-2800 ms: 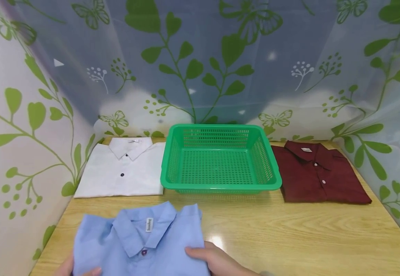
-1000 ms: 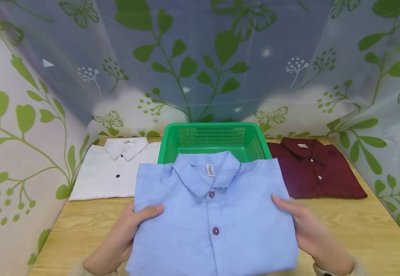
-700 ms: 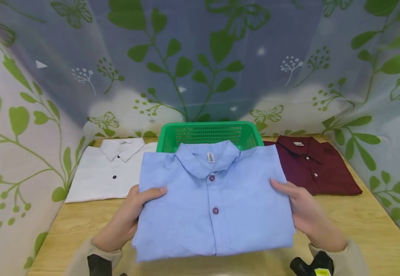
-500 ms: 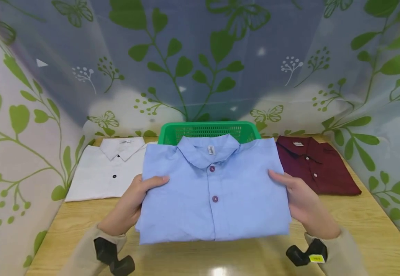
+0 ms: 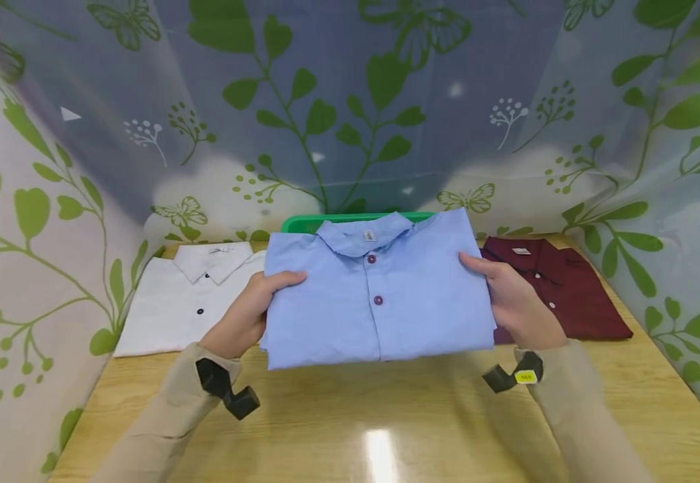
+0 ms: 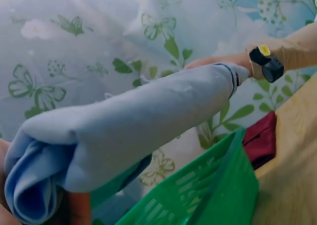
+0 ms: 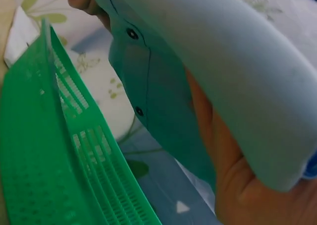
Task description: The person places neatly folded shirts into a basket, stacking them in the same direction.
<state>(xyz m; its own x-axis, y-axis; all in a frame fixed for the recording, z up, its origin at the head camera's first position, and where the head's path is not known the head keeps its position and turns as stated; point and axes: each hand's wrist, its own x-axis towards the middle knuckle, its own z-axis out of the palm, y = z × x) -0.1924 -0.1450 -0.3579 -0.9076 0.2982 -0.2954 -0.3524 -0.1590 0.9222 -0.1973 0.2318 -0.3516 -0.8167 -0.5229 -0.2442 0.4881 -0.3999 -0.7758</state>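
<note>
A folded light blue shirt (image 5: 326,315) with a collar and dark reddish buttons is held up in front of me. My left hand (image 5: 244,315) grips its left side with the thumb on top and fingers underneath. On the opposite side my right hand (image 5: 519,305) holds it the same way. The green plastic basket (image 5: 302,224) stands behind, mostly hidden by the shirt in the head view. In the left wrist view the shirt's thick folded edge (image 6: 143,116) stretches between both hands above the basket (image 6: 230,175). The right wrist view shows fingers (image 7: 223,145) under the cloth.
A folded white shirt (image 5: 169,308) lies at the left of the wooden table (image 5: 326,429). A folded maroon shirt (image 5: 591,295) lies at the right. A leaf-patterned curtain (image 5: 350,121) closes off the back and sides.
Both hands have carried the light blue shirt from the near left to the middle, then up and forward. It now covers most of the basket in the head view.
</note>
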